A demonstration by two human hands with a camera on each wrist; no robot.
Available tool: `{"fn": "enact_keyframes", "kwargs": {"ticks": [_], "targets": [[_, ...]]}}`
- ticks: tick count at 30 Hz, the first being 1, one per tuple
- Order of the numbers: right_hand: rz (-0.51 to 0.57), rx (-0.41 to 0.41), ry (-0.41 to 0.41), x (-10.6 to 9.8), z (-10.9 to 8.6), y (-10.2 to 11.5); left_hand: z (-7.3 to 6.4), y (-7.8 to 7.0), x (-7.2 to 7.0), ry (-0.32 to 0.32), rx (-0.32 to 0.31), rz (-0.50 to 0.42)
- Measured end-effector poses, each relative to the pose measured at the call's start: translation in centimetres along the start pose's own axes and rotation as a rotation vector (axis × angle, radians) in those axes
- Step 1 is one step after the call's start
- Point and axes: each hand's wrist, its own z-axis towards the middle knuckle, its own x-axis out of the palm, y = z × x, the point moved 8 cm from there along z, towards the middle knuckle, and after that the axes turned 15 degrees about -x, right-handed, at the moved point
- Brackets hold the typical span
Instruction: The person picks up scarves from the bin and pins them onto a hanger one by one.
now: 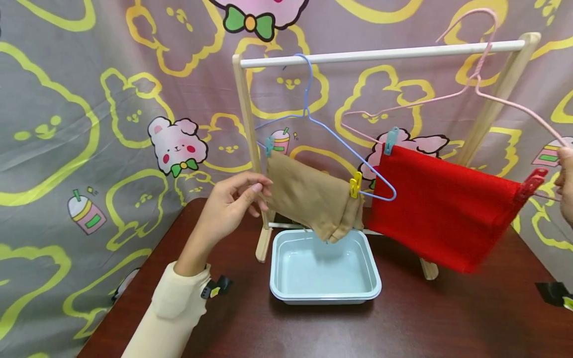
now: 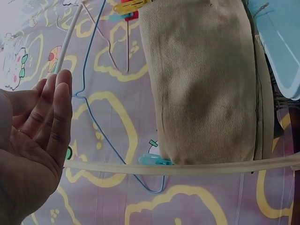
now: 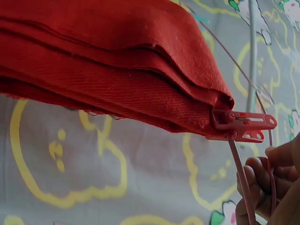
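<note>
My right hand (image 1: 566,186), partly cut off at the frame's edge, pinches the right end of a pink clothes hanger (image 1: 515,103). A folded red cloth (image 1: 443,204) hangs from it by a teal clothespin (image 1: 391,141) and a red clothespin (image 3: 243,123). The pink hook rises above the rack's white rod (image 1: 385,54). My left hand (image 1: 228,206), fingers loosely bent and holding nothing, hovers beside a folded brown cloth (image 2: 201,84). A blue hanger (image 1: 307,94), hooked over the rod, carries that cloth with a teal clothespin (image 1: 270,146) and a yellow clothespin (image 1: 355,185).
A pale blue basin (image 1: 326,298) stands on the dark brown table (image 1: 233,323), in front of the rack. The rack's wooden left post (image 1: 247,109) is close to my left hand. Patterned curtain (image 1: 112,209) encloses the back and sides.
</note>
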Motion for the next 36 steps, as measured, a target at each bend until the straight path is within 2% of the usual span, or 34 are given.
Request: {"fn": "enact_keyframes", "kwargs": {"ticks": [5,12,15,20,30,36], "targets": [[0.037,-0.003,-0.023,1.0,-0.4,1.8,0.0,0.2,-0.1,0.001,-0.009,0.000],[-0.092,-0.012,0.099,2.2,-1.4,2.6,-0.2,0.9,0.2,0.010,-0.032,0.008],[-0.124,-0.062,0.101,2.6,-1.8,2.9,-0.2,1.2,0.4,0.019,-0.047,-0.001],[-0.139,-0.208,0.070,3.0,-2.2,3.6,-0.3,1.8,0.7,0.027,-0.061,-0.007],[-0.159,-0.234,0.110,3.4,-2.8,2.9,-0.8,3.8,1.3,0.049,-0.115,0.015],[-0.183,-0.206,0.107,2.8,-4.2,1.5,-1.4,5.2,1.4,0.038,-0.145,0.050]]}}
